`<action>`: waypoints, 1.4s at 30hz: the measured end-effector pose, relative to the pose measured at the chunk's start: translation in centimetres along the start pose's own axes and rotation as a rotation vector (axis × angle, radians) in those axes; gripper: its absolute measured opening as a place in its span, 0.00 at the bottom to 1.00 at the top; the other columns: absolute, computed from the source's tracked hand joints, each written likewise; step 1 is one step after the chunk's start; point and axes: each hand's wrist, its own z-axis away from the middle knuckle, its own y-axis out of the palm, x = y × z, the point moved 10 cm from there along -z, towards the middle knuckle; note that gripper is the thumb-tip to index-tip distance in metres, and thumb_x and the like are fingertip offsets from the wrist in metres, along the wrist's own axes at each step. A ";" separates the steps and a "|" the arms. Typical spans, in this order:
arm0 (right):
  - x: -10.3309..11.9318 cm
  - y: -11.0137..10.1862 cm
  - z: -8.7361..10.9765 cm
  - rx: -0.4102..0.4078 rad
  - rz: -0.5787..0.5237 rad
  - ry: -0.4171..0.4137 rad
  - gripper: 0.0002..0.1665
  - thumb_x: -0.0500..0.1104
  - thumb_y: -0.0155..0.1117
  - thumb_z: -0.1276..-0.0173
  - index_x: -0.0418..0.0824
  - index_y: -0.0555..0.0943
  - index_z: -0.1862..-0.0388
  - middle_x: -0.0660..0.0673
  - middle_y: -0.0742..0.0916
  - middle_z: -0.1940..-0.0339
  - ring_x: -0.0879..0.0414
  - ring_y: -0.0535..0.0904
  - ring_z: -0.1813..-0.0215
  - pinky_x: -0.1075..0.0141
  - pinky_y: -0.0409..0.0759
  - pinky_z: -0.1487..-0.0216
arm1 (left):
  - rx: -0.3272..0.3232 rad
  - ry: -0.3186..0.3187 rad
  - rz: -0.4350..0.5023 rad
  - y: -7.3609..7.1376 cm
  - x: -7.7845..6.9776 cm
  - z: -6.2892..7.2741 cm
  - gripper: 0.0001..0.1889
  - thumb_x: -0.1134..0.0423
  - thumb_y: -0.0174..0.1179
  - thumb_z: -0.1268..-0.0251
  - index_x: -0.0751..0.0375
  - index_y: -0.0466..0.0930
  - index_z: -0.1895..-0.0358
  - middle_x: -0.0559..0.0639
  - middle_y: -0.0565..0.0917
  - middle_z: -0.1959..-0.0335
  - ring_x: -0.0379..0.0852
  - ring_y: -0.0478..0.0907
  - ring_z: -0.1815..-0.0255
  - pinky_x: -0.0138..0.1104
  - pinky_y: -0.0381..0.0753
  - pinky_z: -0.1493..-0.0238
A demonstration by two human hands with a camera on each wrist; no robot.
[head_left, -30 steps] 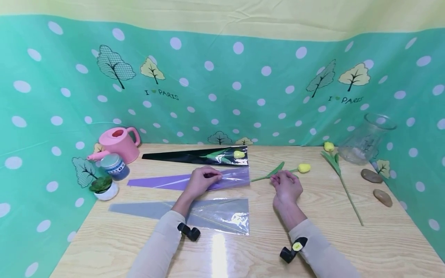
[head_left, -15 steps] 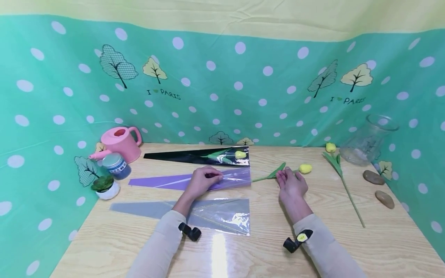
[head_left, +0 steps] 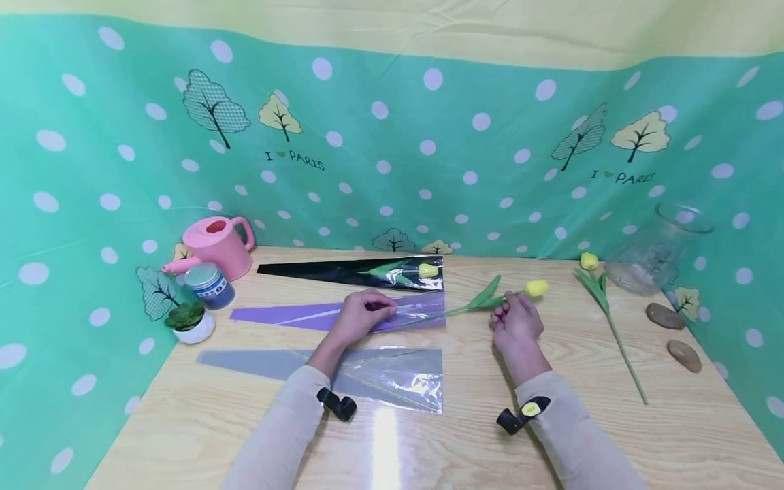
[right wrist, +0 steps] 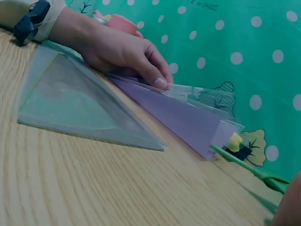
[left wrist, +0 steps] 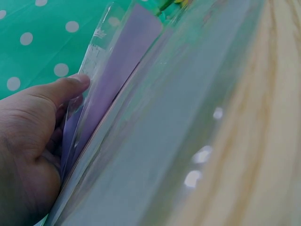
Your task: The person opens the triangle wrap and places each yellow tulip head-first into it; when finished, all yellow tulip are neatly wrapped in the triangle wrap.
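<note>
My left hand (head_left: 360,316) pinches the clear front film of a purple flower sleeve (head_left: 269,316), lifting it from the purple backing, as the left wrist view shows with the thumb (left wrist: 75,84) on the film. My right hand (head_left: 518,325) pinches a yellow artificial tulip (head_left: 536,288) by its stem and leaf just below the bloom. The tulip's stem (right wrist: 235,159) points left at the wide mouth of the sleeve; in the head view it overlaps the purple. Only an edge of the right hand (right wrist: 289,205) shows in the right wrist view.
Behind lies a black sleeve (head_left: 306,273) with a tulip inside; in front, a grey clear sleeve (head_left: 275,364). A second tulip (head_left: 620,340), glass vase (head_left: 649,258) and two stones (head_left: 665,316) are right. Watering can (head_left: 217,248), blue jar (head_left: 211,289) and potted succulent (head_left: 192,328) stand left.
The right hand first slid right toward the bloom, regripping there. The tulip has since moved left, its stem now over the purple sleeve's area. The left hand keeps its pinch.
</note>
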 end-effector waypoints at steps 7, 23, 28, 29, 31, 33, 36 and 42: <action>-0.1 0.8 1.5 0.014 0.065 -0.035 0.09 0.40 0.63 0.24 0.52 0.72 0.56 0.56 0.75 0.78 0.64 0.66 0.82 0.74 0.63 0.82 | -0.027 -0.002 0.035 -0.3 -0.3 -0.2 0.06 0.61 0.74 0.38 0.50 0.93 0.59 0.46 0.89 0.58 0.42 0.84 0.54 0.32 0.82 0.52; -2.1 2.6 4.5 0.092 0.122 -0.074 0.08 0.40 0.63 0.24 0.48 0.73 0.52 0.57 0.74 0.79 0.65 0.64 0.84 0.74 0.62 0.83 | -0.056 -0.010 0.054 -0.5 -0.8 -0.3 0.06 0.60 0.73 0.37 0.49 0.93 0.58 0.45 0.89 0.58 0.43 0.85 0.54 0.30 0.83 0.52; -3.2 2.6 4.8 0.090 0.156 -0.099 0.10 0.41 0.65 0.25 0.48 0.74 0.50 0.56 0.75 0.78 0.65 0.65 0.83 0.74 0.63 0.83 | -0.060 -0.025 0.064 -0.3 -0.9 -0.2 0.06 0.61 0.74 0.37 0.50 0.93 0.58 0.46 0.89 0.58 0.42 0.84 0.53 0.29 0.83 0.51; -3.5 2.6 4.8 0.090 0.158 -0.099 0.11 0.41 0.65 0.25 0.48 0.74 0.50 0.56 0.75 0.79 0.65 0.65 0.84 0.74 0.63 0.83 | -0.061 -0.028 0.065 -0.3 -0.9 -0.2 0.06 0.61 0.74 0.37 0.50 0.93 0.58 0.45 0.89 0.58 0.42 0.84 0.53 0.29 0.83 0.51; -4.1 2.5 4.8 0.089 0.160 -0.097 0.10 0.41 0.65 0.25 0.48 0.74 0.50 0.56 0.75 0.80 0.65 0.66 0.85 0.73 0.64 0.84 | -0.064 -0.026 0.069 -0.2 -1.0 -0.2 0.06 0.61 0.74 0.37 0.50 0.93 0.58 0.45 0.89 0.58 0.42 0.84 0.54 0.28 0.83 0.51; -4.6 2.5 4.7 0.089 0.160 -0.096 0.10 0.41 0.65 0.25 0.48 0.74 0.51 0.56 0.75 0.81 0.65 0.66 0.85 0.73 0.63 0.84 | -0.063 -0.020 0.074 -0.1 -1.1 -0.1 0.06 0.62 0.74 0.38 0.51 0.93 0.58 0.46 0.88 0.59 0.41 0.84 0.54 0.28 0.83 0.52; -4.9 2.5 4.8 0.092 0.162 -0.111 0.10 0.41 0.66 0.25 0.48 0.73 0.52 0.57 0.75 0.82 0.65 0.65 0.86 0.73 0.63 0.85 | -0.062 -0.007 0.078 0.1 -1.2 -0.1 0.06 0.62 0.74 0.38 0.51 0.93 0.58 0.46 0.88 0.59 0.41 0.84 0.56 0.28 0.84 0.53; -4.9 2.4 4.9 0.090 0.162 -0.139 0.08 0.41 0.65 0.25 0.46 0.74 0.55 0.56 0.76 0.83 0.65 0.66 0.86 0.73 0.63 0.85 | -0.063 0.016 0.068 0.3 -1.3 -0.2 0.05 0.62 0.74 0.38 0.51 0.93 0.59 0.46 0.88 0.60 0.40 0.84 0.57 0.27 0.84 0.54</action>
